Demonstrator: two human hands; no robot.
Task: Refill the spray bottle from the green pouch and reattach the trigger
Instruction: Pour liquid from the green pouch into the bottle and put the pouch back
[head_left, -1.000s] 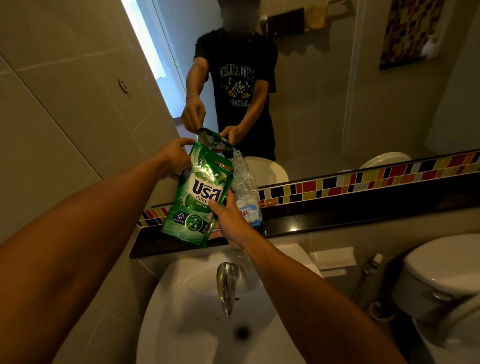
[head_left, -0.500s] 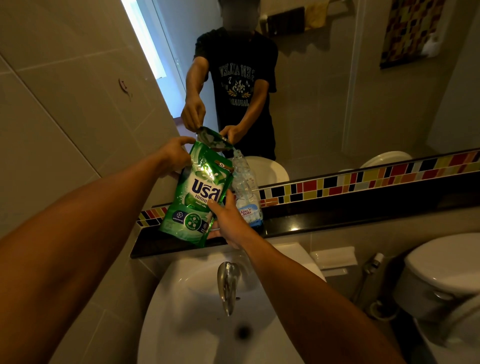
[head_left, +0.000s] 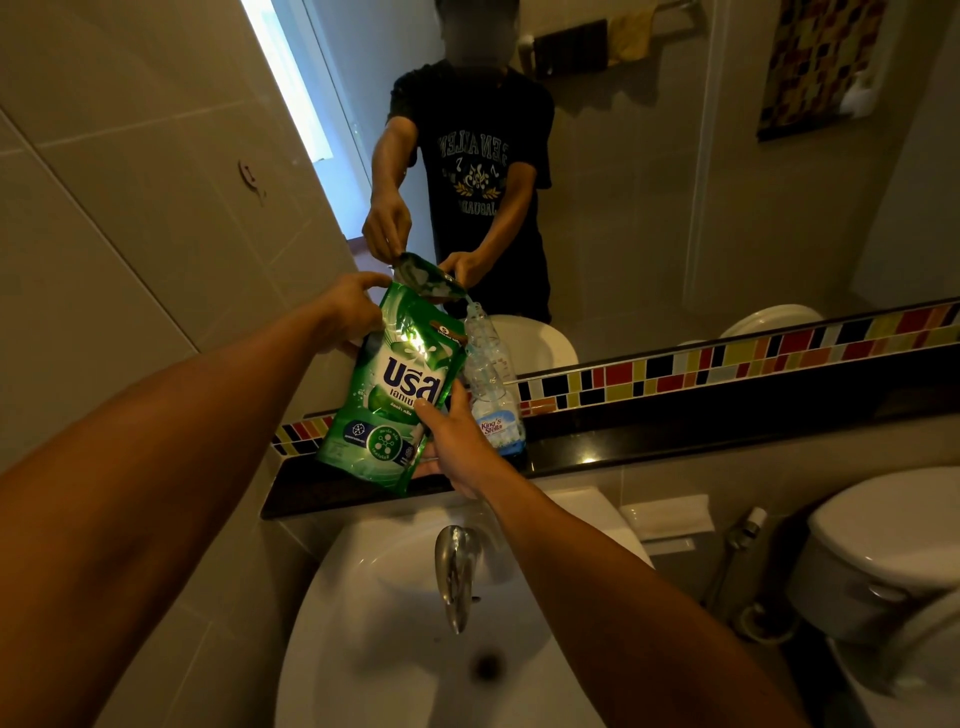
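Blocking spray bottle (head_left: 493, 387) on ledge (head_left: 675, 441): green pouch (head_left: 395, 395), both hands, sink (head_left: 363, 649) below.

Pouch front: green pouch (head_left: 395, 384), held between the left hand (head_left: 349, 310) and right hand (head_left: 457, 447), carries large white Thai lettering on a dark blue panel; smaller Thai lines beneath, too small to read.
Pouch top corner: small round mark with "5", just above the right hand.
Pouch lower part: round icon badges, text illegible.
Bottle label: spray bottle (head_left: 491, 384), just beyond the right hand, reads "King's Stella".
Shirt in mirror: reversed print, unclear.
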